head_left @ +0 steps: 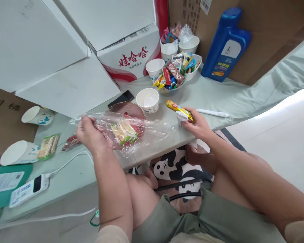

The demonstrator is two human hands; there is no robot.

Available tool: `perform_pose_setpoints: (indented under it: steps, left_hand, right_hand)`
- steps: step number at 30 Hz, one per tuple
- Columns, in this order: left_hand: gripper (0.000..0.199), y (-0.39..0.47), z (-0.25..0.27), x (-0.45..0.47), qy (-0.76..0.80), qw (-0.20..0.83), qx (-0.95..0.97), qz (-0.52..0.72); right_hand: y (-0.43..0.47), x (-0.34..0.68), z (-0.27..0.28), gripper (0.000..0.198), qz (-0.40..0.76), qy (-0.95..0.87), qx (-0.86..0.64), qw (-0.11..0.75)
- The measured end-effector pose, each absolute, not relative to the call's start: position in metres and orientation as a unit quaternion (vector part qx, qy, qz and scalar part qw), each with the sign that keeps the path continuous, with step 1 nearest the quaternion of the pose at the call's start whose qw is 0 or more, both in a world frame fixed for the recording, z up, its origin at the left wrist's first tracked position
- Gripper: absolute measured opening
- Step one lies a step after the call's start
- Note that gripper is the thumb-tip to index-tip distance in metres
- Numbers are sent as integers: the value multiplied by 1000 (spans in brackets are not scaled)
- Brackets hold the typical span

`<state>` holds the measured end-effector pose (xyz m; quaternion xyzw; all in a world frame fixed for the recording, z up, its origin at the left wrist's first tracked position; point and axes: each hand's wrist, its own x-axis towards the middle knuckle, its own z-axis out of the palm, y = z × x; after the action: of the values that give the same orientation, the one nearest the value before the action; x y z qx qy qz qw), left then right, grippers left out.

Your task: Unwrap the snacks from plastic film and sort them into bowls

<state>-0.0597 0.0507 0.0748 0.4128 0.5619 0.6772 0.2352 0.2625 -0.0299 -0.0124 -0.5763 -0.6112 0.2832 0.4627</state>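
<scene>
My left hand (92, 135) is closed on the edge of a clear plastic bag (157, 130), which spreads over the table and partly over a pinkish ribbed plate (126, 108). Through the film a green-and-yellow snack packet (124, 131) shows, with something red beside it; whether they lie in the bag or under it I cannot tell. Between the thumb and fingers of my right hand (196, 123) is a yellow snack packet (178, 108), along with something small and white. That hand is at the table's front edge, close to a white pen-like stick (212, 112).
A paper cup (148, 104), a phone (121, 99) and a bowl of wrapped snacks (171, 90) stand behind the plate. Farther right is a blue bottle (225, 47). At left are tipped paper cups (17, 153), a snack packet (48, 146) and a corded white device (29, 190).
</scene>
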Motion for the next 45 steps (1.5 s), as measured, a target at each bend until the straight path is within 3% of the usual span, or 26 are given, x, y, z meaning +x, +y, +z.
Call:
perform_pose_setpoints:
  steps: [4,7,10,15,20,22,25,28,30,32,34,37,42,45]
  left_hand:
    - [41,38,94,-46,550,294,330,708]
    - [50,26,112,-62,503,426,331,675]
    - [56,15,123,-93,459,479,339,668]
    - [58,-4,125,-126,432,457,348,695]
    - [58,-13,124,-140,412,520,341,666]
    - [56,-14,124,-143,387,556,345,650]
    - [49,-11,124,-141,348,619,331,621]
    - [46,-4,125,-126,337,680,269,593]
    - [48,1,125,-112,340,705,234,577]
    - [46,4,123,-95,347,706,229,573]
    - [40,4,120,-81,366,689,254,571]
    - [36,2,117,-71,393,669,287,561]
    - [32,5,106,-93,463,553,355,595]
    - [32,12,98,-106,501,485,400,594]
  right_hand:
    - [-20,266,-17,37,363,-450,-594,560]
    - [-15,263,-7,33,390,-405,-590,580]
    - [-1,241,23,33,355,-475,-590,547]
    - [48,147,75,41,306,-660,-527,440]
    - [72,85,77,39,323,-699,-557,311]
    - [57,95,71,41,279,-711,-562,318]
    - [12,128,62,58,319,-749,-450,365]
    - [-34,144,46,97,411,-794,-340,292]
    - [-53,136,33,114,397,-823,-320,252]
    - [-60,122,21,117,347,-844,-324,251]
    - [-61,112,16,95,299,-848,-335,281]
    - [-57,119,21,32,287,-807,-368,362]
    - [-46,158,40,25,409,-543,-491,545]
    - [-34,174,45,23,482,-408,-486,605]
